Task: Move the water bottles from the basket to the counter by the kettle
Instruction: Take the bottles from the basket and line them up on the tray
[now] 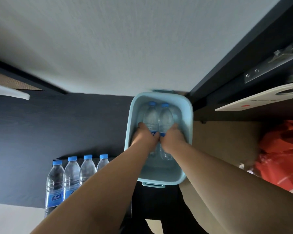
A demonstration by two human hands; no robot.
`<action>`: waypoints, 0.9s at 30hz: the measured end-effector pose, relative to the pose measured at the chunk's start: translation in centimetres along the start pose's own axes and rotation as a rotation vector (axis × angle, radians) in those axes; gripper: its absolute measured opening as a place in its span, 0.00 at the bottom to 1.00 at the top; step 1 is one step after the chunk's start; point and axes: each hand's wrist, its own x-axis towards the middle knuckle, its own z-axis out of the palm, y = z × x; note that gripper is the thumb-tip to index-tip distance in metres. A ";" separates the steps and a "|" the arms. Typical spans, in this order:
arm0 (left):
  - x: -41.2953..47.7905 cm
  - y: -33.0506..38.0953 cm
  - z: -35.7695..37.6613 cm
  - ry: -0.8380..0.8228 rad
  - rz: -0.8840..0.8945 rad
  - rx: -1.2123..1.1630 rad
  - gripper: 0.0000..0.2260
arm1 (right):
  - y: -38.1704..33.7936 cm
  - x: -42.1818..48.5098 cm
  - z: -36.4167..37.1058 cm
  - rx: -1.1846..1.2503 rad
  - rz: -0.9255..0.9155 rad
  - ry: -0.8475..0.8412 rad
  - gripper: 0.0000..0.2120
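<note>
A pale blue plastic basket stands below me, against the wall. Inside it are two clear water bottles with blue caps, side by side. My left hand grips the left bottle round its labelled middle. My right hand grips the right bottle the same way. Both hands are inside the basket and touch each other at the knuckles. Several more blue-capped bottles stand in a row on the dark counter at lower left. No kettle is in view.
A dark cabinet edge with a metal bracket runs up the right side. A white board lies at right, an orange-red bag below it. A white object sits at the far left.
</note>
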 end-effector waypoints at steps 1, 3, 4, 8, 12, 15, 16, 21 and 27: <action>0.0 -0.1 0.1 0.000 0.000 -0.032 0.24 | 0.2 -0.1 0.1 0.021 -0.005 0.014 0.29; -0.1 -0.4 -0.1 -0.008 -0.001 -0.095 0.23 | 0.5 -0.3 0.4 0.073 -0.016 0.030 0.28; -0.3 -0.4 -0.3 -0.019 -0.004 -0.127 0.23 | 0.7 -0.4 0.5 0.114 -0.019 0.034 0.27; -1.8 -0.5 -1.4 -0.075 -0.010 -0.197 0.26 | 1.5 -2.0 1.3 0.278 -0.008 0.081 0.24; -4.5 -0.9 -2.3 -0.092 -0.018 -0.212 0.29 | 1.8 -4.5 1.7 0.341 -0.013 0.127 0.24; -6.3 -0.9 -3.4 -0.064 -0.006 -0.190 0.26 | 1.7 -6.2 1.3 0.368 -0.030 0.147 0.25; -6.8 -0.8 -3.8 -0.056 -0.002 -0.185 0.25 | 1.6 -6.7 1.1 0.390 -0.035 0.148 0.25; -8.7 -0.4 -5.6 -0.052 0.038 -0.182 0.25 | 1.1 -8.6 -0.2 0.410 -0.069 0.137 0.26; -11.3 -0.9 -7.9 -0.014 0.072 -0.192 0.23 | 0.5 -10.7 -1.3 0.322 -0.123 0.139 0.26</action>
